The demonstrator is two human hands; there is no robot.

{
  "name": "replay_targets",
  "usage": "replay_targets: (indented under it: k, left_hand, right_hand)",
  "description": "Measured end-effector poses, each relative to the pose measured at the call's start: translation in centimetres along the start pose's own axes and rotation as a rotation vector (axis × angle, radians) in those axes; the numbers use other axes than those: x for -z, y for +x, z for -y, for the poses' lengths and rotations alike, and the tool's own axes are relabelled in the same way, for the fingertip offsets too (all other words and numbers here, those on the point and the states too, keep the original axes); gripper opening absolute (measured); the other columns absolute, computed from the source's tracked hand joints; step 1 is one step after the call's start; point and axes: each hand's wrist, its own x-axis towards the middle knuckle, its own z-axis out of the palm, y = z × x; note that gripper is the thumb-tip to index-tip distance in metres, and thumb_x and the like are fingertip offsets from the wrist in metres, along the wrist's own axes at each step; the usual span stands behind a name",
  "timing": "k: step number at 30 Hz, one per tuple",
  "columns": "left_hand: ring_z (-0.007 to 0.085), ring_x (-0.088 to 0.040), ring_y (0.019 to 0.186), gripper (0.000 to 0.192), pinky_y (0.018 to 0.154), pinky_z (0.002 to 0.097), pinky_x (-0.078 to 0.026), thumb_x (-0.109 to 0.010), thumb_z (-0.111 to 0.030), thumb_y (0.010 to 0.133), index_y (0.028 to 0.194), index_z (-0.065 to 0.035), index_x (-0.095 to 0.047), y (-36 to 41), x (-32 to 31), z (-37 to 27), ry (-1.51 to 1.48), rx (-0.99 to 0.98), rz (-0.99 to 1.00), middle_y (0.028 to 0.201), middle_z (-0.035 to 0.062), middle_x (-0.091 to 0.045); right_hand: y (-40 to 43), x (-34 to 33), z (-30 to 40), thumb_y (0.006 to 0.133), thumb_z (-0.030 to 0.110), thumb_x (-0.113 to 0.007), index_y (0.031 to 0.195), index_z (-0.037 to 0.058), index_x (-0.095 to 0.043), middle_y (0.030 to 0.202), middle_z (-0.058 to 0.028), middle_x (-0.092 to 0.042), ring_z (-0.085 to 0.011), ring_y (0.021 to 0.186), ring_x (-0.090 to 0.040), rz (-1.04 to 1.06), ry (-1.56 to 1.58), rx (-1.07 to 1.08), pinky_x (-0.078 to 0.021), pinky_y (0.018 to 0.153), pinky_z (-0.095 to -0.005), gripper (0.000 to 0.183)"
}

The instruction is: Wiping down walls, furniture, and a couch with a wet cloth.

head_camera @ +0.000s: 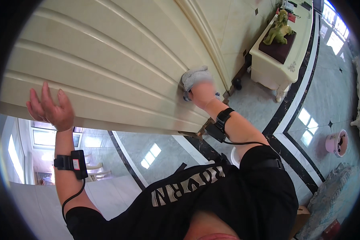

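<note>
A grey cloth [196, 76] is bunched under my right hand [203, 91], which presses it to the lower part of a cream ribbed panel [108, 57]. Part of that hand is blurred, so the fingers do not show clearly. My left hand [52, 105] is raised near the panel's left edge with its fingers spread and nothing in it. Whether it touches the panel, I cannot tell. Long raised ridges run along the panel, and a moulded trim [208, 39] borders it on the right.
A low cream cabinet [273, 70] at upper right bears a green animal figurine [279, 30] on a dark mat [277, 49]. On the glossy tiled floor [312, 90] stands a pink bucket [333, 144]. A pale blue lacy cover [333, 192] hangs at lower right. Beside my right arm, a white rounded object [235, 156] is partly hidden.
</note>
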Motion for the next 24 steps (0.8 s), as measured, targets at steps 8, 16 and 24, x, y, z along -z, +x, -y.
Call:
replay_targets:
  k: [8, 16, 24]
  left_hand:
    - [0.0242, -0.032, 0.123, 0.040, 0.105, 0.0437, -0.019, -0.063, -0.023, 0.079, 0.117, -0.0119, -0.055, 0.0, 0.1, 0.0, -0.030, 0.014, -0.013, 0.128, 0.0134, -0.041]
    - [0.0230, -0.029, 0.124, 0.040, 0.105, 0.0442, -0.019, -0.063, -0.023, 0.079, 0.116, -0.0124, -0.055, -0.2, 0.3, 0.1, 0.007, 0.004, 0.025, 0.130, 0.0129, -0.039]
    - [0.0213, -0.031, 0.123, 0.040, 0.105, 0.0432, -0.021, -0.062, -0.023, 0.078, 0.116, -0.0127, -0.055, 0.0, 0.1, -0.3, 0.025, 0.024, 0.041, 0.129, 0.0100, -0.037]
  right_hand:
    - [1.0, 1.9, 0.6, 0.073, 0.023, -0.059, 0.102, 0.0135, -0.062, 0.111, -0.0080, -0.057, -0.0260, 0.105, -0.052, 0.275, 0.021, -0.055, -0.0417, 0.082, -0.0414, 0.031]
    - [1.3, 1.7, 1.0, 0.074, 0.023, -0.059, 0.100, 0.0135, -0.063, 0.106, -0.0082, -0.059, -0.0264, 0.099, -0.055, 0.219, 0.061, -0.027, -0.0418, 0.079, -0.0412, 0.028]
    - [0.4, 0.6, -0.2, 0.075, 0.025, -0.058, 0.096, 0.0139, -0.065, 0.105, -0.0073, -0.059, -0.0269, 0.099, -0.054, -0.053, -0.050, 0.021, -0.0417, 0.079, -0.0414, 0.024]
